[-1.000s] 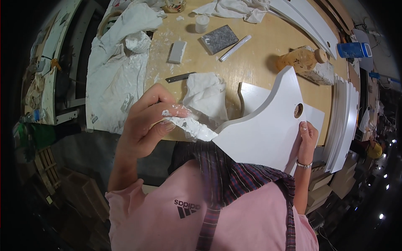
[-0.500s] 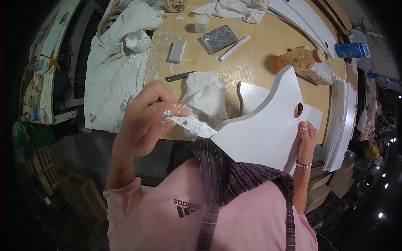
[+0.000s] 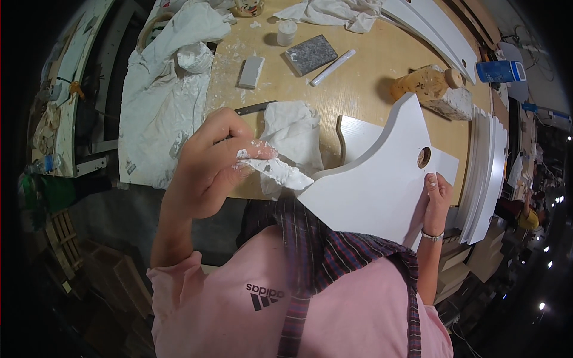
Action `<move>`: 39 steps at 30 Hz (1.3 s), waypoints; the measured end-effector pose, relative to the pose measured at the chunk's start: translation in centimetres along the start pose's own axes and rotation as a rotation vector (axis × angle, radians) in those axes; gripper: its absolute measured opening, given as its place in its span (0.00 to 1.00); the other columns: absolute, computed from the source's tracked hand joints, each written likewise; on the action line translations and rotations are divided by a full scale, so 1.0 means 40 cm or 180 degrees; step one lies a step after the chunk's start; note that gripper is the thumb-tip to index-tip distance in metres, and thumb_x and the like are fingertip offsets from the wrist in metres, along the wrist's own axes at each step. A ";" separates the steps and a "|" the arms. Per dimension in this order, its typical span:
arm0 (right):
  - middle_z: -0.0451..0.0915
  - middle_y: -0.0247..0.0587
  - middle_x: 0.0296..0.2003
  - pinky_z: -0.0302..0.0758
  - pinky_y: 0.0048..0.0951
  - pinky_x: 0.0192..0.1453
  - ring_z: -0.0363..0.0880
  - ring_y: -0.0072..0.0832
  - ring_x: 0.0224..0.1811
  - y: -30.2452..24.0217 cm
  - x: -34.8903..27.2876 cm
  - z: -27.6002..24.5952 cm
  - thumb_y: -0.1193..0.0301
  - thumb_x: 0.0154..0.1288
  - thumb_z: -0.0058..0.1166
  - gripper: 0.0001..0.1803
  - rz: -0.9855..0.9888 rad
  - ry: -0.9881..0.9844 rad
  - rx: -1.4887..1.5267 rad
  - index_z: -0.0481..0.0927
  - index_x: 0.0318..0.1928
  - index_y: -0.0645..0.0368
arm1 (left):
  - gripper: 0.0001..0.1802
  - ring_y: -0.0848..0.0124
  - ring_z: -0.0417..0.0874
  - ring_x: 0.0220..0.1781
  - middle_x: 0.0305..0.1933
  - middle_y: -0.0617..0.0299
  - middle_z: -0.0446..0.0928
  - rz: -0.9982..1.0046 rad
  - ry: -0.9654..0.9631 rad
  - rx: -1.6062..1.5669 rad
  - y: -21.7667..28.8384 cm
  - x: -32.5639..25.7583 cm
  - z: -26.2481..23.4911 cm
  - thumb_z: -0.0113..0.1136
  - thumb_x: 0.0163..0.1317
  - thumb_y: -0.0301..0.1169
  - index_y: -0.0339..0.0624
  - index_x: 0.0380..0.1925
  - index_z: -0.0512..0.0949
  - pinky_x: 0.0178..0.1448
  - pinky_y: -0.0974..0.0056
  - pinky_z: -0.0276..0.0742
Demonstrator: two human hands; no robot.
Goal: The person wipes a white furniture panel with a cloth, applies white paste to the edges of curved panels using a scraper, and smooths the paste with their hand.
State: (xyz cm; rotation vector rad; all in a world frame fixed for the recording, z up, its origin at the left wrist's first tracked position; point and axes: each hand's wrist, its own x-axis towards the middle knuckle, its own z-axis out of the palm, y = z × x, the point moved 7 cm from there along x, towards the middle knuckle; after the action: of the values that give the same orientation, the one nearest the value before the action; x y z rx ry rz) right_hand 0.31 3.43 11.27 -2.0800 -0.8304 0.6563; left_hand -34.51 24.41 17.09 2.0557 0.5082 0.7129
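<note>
My left hand (image 3: pixel 215 161) is closed on a putty knife (image 3: pixel 280 173), its blade thickly coated with white filler. White smears also mark the fingers. The blade's end meets the left corner of a white curved panel (image 3: pixel 370 185) that has a round hole near its right side. My right hand (image 3: pixel 437 194) grips this panel by its right edge, thumb on top, the other fingers mostly hidden beneath. Under the panel lies another white board (image 3: pixel 358 134). A crumpled white cloth (image 3: pixel 292 131) rests on the table just beyond the knife, beside a dark-handled tool (image 3: pixel 253 108).
Across the wooden table (image 3: pixel 358 71) lie a grey sanding block (image 3: pixel 311 55), a pale block (image 3: pixel 251 73), a white marker (image 3: pixel 333 68), a small white tub (image 3: pixel 286 33) and an amber bottle (image 3: pixel 424 86). White panels (image 3: pixel 486 173) stand stacked at right; a filler-stained sheet (image 3: pixel 161 113) covers the left.
The putty knife and my left hand have shifted slightly up and to the right along the panel's left corner. My right hand keeps its grip.
</note>
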 end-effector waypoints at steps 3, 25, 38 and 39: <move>0.60 0.22 0.21 0.47 0.24 0.29 0.51 0.15 0.27 -0.001 -0.001 0.001 0.56 0.68 0.54 0.23 0.0010 -0.0001 0.0004 0.69 0.24 0.63 | 0.15 0.62 0.74 0.33 0.32 0.56 0.72 -0.0014 0.0042 -0.0009 0.001 0.002 0.000 0.56 0.47 0.18 0.37 0.36 0.81 0.36 0.65 0.68; 0.61 0.23 0.21 0.48 0.24 0.28 0.53 0.16 0.27 -0.013 -0.006 0.002 0.56 0.68 0.54 0.23 -0.0007 0.0047 -0.0111 0.72 0.25 0.65 | 0.06 0.75 0.72 0.16 0.16 0.60 0.73 -0.1119 0.0314 -0.0881 -0.043 -0.075 0.025 0.54 0.62 0.23 0.31 0.30 0.79 0.21 0.70 0.64; 0.60 0.23 0.21 0.48 0.25 0.28 0.52 0.16 0.26 -0.014 -0.012 0.003 0.57 0.68 0.54 0.23 -0.0016 0.0036 -0.0095 0.70 0.24 0.64 | 0.06 0.75 0.74 0.16 0.18 0.59 0.74 -0.1077 0.0318 -0.0966 -0.040 -0.068 0.037 0.54 0.59 0.21 0.30 0.33 0.79 0.22 0.70 0.66; 0.60 0.23 0.21 0.48 0.25 0.28 0.52 0.16 0.26 -0.014 -0.010 0.004 0.57 0.68 0.55 0.23 -0.0003 0.0015 -0.0090 0.70 0.24 0.64 | 0.06 0.75 0.73 0.16 0.18 0.59 0.74 -0.1065 0.0292 -0.0827 -0.042 -0.064 0.034 0.54 0.60 0.21 0.30 0.33 0.79 0.22 0.70 0.66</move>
State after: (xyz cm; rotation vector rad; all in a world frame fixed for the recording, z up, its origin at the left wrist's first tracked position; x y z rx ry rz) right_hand -0.26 3.47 11.70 -2.1056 -0.8425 0.6424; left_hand -35.70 22.95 14.31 1.6509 0.7501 0.6360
